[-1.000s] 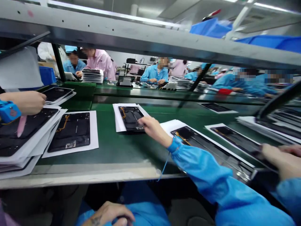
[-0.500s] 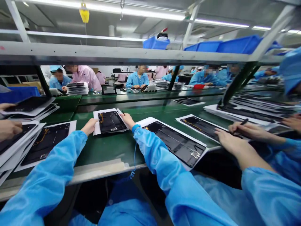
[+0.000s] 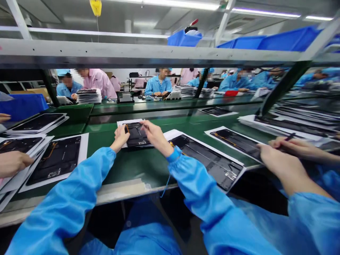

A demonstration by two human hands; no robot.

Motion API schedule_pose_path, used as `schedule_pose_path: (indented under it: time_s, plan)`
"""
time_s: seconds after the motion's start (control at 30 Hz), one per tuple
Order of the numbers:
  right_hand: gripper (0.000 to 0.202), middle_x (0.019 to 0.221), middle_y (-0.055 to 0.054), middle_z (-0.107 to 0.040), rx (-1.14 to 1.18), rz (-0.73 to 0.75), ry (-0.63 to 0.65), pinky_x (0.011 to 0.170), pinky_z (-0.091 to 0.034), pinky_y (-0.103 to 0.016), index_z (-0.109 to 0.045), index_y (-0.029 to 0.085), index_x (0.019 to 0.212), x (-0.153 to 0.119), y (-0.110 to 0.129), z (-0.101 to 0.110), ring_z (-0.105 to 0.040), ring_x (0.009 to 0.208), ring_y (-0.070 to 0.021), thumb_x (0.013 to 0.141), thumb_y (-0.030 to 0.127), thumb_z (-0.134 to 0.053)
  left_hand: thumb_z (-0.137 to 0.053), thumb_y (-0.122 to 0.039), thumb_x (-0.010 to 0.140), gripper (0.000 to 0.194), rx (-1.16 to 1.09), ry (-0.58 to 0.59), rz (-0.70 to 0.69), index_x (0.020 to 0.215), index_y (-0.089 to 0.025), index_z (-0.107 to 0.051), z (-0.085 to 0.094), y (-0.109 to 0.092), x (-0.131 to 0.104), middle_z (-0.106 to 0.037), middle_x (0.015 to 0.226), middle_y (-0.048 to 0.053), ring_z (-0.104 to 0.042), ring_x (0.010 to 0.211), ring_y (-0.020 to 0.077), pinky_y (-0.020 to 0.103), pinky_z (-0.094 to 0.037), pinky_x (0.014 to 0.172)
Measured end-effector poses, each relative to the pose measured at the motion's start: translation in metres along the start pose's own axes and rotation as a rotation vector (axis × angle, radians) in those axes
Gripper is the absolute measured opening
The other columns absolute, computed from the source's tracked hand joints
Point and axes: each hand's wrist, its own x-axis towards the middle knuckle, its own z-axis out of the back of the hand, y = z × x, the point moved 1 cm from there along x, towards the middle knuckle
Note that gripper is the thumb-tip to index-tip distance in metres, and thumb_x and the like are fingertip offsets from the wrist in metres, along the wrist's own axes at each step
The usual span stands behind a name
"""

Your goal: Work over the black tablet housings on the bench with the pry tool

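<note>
A black tablet housing (image 3: 136,135) with an orange flex cable lies on white paper (image 3: 122,123) on the green bench, in front of me. My left hand (image 3: 120,138) grips its left edge, the thumb over the rim. Above its right side, my right hand (image 3: 156,136) has its fingertips pinched together near the upper corner. Whatever is in that pinch is hidden or too small to name. A blue coiled cord (image 3: 166,186) hangs below my right wrist, which wears a blue band. Just right of it a larger-looking black housing (image 3: 204,159) rests on paper, partly behind my sleeve.
Another housing (image 3: 57,161) lies to the left, beside a paper-layered stack (image 3: 39,124) and a co-worker's hand (image 3: 14,163). On the right, a co-worker's hands (image 3: 281,159) work over a housing (image 3: 233,141) with a dark pen-like tool. A metal shelf (image 3: 127,53) with blue bins (image 3: 184,38) spans overhead.
My left hand has moved from the paper's edge onto the housing's edge. My right hand has come in over the housing's right side; the dark thin tip seen in it earlier is hidden.
</note>
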Motion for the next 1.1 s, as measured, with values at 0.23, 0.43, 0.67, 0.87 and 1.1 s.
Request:
schedule_pose_path:
  time_s: [0.23,0.43,0.67,0.87,1.1]
  plan:
    - [0.038,0.103,-0.007,-0.071,-0.351,0.417,0.129,0.077,-0.042,-0.034,-0.06,0.02,0.131,-0.167,0.039,0.004,-0.056,0.088,-0.0199,0.095,0.012,-0.053,-0.066,-0.017,0.081,0.028,-0.236,0.443,0.118,0.109,-0.02,-0.071,-0.01,-0.017,-0.073,-0.071,0.121,0.008,-0.062,0.123,0.0274,0.048,-0.042,0.116]
    - [0.048,0.128,-0.015,-0.063,-0.879,0.057,-0.062,0.078,-0.038,-0.04,-0.06,0.021,0.133,-0.234,-0.029,0.065,-0.052,0.102,-0.0294,0.085,0.013,-0.066,-0.073,-0.032,0.08,0.052,-0.45,0.74,0.385,0.127,-0.016,-0.059,-0.06,-0.033,-0.13,-0.067,0.127,0.02,-0.071,0.107,0.0291,0.044,-0.058,0.095]
    - [0.049,0.116,-0.01,-0.067,-0.971,0.064,-0.06,0.08,-0.037,-0.04,-0.063,0.024,0.129,-0.213,-0.071,0.087,-0.053,0.098,-0.027,0.082,0.008,-0.063,-0.07,-0.027,0.082,0.034,-0.569,0.758,0.427,0.116,-0.025,-0.062,-0.123,-0.061,-0.123,-0.064,0.134,0.011,-0.052,0.136,0.0274,0.044,-0.045,0.109]
    - [0.04,0.112,-0.01,-0.066,-0.946,0.112,-0.118,0.076,-0.038,-0.037,-0.065,0.02,0.102,-0.199,-0.081,0.076,-0.053,0.093,-0.0252,0.075,-0.005,-0.049,-0.069,-0.02,0.08,0.035,-0.595,0.694,0.43,0.114,-0.022,-0.064,-0.152,-0.077,-0.105,-0.069,0.123,0.009,-0.059,0.126,0.0284,0.053,-0.039,0.111]
    - [0.037,0.101,-0.011,-0.063,-0.809,0.07,-0.199,0.076,-0.041,-0.034,-0.057,0.019,0.093,-0.191,-0.088,0.076,-0.053,0.087,-0.0243,0.073,-0.008,-0.04,-0.067,-0.017,0.081,0.055,-0.669,0.462,0.49,0.131,-0.031,-0.05,-0.127,-0.06,-0.13,-0.054,0.143,0.007,-0.052,0.134,0.0229,0.039,-0.047,0.109]
